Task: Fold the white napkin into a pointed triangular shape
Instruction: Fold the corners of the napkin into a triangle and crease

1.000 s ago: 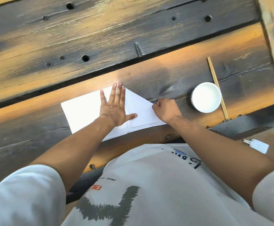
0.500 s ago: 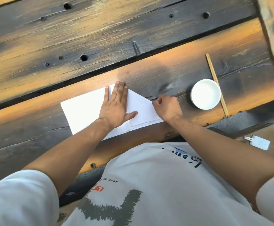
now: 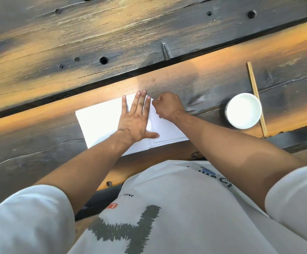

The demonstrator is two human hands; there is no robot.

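Observation:
The white napkin (image 3: 101, 123) lies flat on the near plank of the wooden table (image 3: 194, 76). Its right part is folded over into a slanted edge that runs up to a point at the far side. My left hand (image 3: 136, 120) lies flat on the middle of the napkin, fingers straight and thumb spread. With its fingers curled, my right hand (image 3: 167, 107) presses on the slanted fold near the far point, right beside my left fingertips. Whether it pinches the paper is hidden.
A small white bowl (image 3: 243, 110) stands to the right of the napkin, with a wooden chopstick (image 3: 255, 92) lying along its far right side. A dark gap (image 3: 94, 87) separates the near plank from the far one. The table's near edge is just below the napkin.
My right hand has slid from the napkin's right corner up along the slanted fold to the far point. My left hand has stayed flat on the napkin.

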